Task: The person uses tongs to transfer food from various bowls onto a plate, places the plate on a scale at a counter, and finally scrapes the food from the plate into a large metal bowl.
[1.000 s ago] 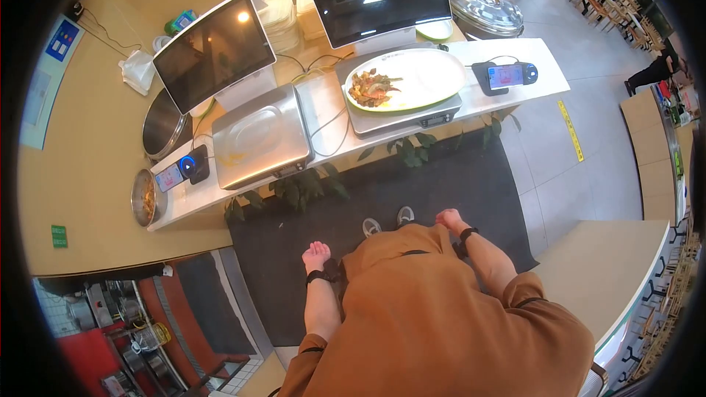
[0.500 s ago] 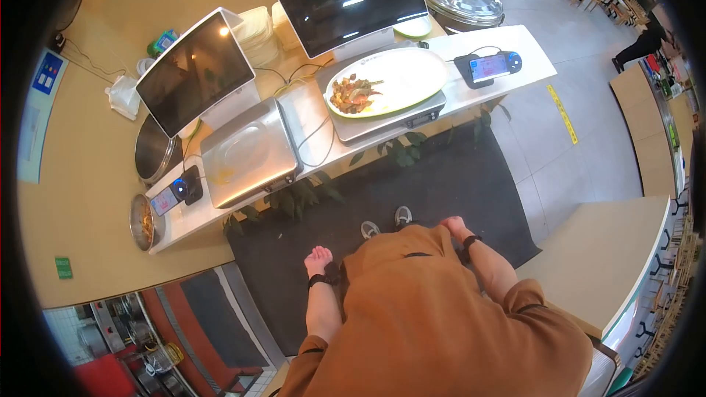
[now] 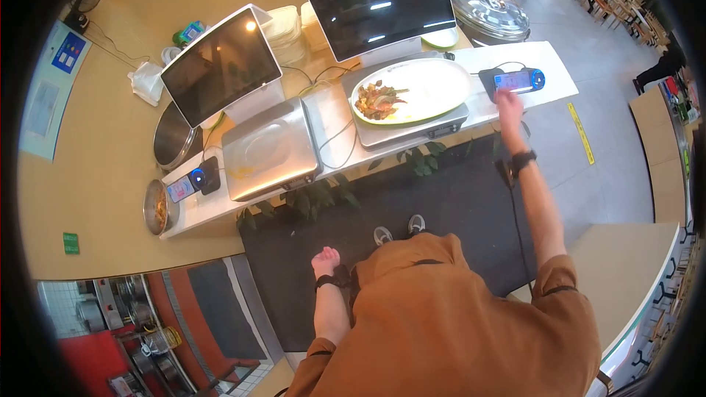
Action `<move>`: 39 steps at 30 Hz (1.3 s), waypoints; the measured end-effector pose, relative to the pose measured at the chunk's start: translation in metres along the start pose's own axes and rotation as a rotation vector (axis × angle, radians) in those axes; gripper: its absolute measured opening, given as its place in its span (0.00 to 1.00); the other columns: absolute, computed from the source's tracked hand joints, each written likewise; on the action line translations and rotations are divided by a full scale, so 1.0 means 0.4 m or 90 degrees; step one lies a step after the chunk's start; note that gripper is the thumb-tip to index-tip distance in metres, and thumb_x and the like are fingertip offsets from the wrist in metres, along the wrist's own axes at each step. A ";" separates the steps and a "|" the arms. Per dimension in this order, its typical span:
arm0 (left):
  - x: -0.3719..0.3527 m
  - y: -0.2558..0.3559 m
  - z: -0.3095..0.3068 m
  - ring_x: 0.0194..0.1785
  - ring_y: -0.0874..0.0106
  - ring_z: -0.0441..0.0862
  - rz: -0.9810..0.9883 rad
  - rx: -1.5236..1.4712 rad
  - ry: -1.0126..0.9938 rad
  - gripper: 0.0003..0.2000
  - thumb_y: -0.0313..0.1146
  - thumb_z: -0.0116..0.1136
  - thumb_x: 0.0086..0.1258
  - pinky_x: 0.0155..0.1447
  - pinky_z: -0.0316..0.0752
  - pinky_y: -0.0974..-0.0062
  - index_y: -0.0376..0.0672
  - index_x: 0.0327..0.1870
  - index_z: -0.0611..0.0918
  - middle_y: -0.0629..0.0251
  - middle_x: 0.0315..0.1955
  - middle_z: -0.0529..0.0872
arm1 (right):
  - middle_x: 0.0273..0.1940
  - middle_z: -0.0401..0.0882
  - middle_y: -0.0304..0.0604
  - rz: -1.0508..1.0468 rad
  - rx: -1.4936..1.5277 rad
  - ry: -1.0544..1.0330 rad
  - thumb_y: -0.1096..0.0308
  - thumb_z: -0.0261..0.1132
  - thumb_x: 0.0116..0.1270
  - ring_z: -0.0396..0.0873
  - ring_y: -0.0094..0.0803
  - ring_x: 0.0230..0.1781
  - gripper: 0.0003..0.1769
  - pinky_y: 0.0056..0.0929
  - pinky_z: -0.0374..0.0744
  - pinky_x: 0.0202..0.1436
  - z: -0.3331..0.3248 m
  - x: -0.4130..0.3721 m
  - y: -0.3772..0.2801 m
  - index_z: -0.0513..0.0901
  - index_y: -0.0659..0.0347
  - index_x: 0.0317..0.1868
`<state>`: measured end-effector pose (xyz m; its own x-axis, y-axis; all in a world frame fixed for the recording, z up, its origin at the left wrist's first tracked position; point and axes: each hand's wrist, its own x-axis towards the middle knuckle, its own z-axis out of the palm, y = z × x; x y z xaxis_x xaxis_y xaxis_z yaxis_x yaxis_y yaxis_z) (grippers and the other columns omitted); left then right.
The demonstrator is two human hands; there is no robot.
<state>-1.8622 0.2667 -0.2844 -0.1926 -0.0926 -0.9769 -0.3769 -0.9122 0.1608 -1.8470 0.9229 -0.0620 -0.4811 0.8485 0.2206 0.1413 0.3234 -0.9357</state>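
My right hand point(image 3: 509, 109) reaches up to the lower edge of the small lit screen device point(image 3: 521, 81) at the right end of the white counter; its fingers are smeared by motion. Low at the centre left, my left hand point(image 3: 325, 259) hangs over the dark mat with its fingers curled, apart from any object. An oval white plate point(image 3: 434, 92) with a heap of cooked food point(image 3: 377, 101) at its left side rests on a metal scale point(image 3: 412, 134), just left of my right hand.
Two dark monitors point(image 3: 220, 68) point(image 3: 382, 6) stand along the counter point(image 3: 551, 73). A bare metal scale point(image 3: 272, 148) and another small screen point(image 3: 180, 187) are at the left. A lidded steel pot point(image 3: 489, 11) stands behind. A beige cabinet point(image 3: 625, 257) is at the right.
My right hand has risen from beside my body to the small screen device. My left hand remains low. The view has shifted, so the counter appears slightly lower and further right.
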 end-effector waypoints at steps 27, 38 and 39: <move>-0.130 -0.056 -0.117 0.50 0.68 0.80 0.067 -0.150 0.054 0.13 0.30 0.41 0.66 0.57 0.70 0.61 0.43 0.44 0.79 0.68 0.43 0.83 | 0.37 0.81 0.55 0.243 0.159 -0.229 0.64 0.64 0.57 0.80 0.46 0.38 0.24 0.37 0.78 0.40 0.260 0.175 0.138 0.76 0.80 0.46; -0.242 -0.045 -0.138 0.47 0.72 0.82 0.136 -0.152 0.089 0.12 0.31 0.40 0.67 0.52 0.76 0.64 0.46 0.43 0.79 0.69 0.42 0.84 | 0.46 0.79 0.44 0.371 0.277 -0.295 0.55 0.61 0.68 0.77 0.32 0.44 0.26 0.32 0.76 0.47 0.217 0.191 0.322 0.74 0.71 0.54; -0.229 -0.050 -0.124 0.47 0.72 0.82 0.140 -0.131 0.087 0.12 0.31 0.40 0.67 0.52 0.76 0.64 0.46 0.43 0.79 0.69 0.43 0.84 | 0.47 0.79 0.44 0.383 0.292 -0.290 0.55 0.60 0.69 0.77 0.32 0.44 0.26 0.31 0.76 0.48 0.214 0.188 0.321 0.73 0.71 0.55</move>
<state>-1.7919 0.2737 -0.2053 -0.1207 -0.3359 -0.9341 -0.1455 -0.9249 0.3513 -1.9392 0.9923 -0.1890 -0.7488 0.5394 -0.3852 0.1676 -0.4081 -0.8974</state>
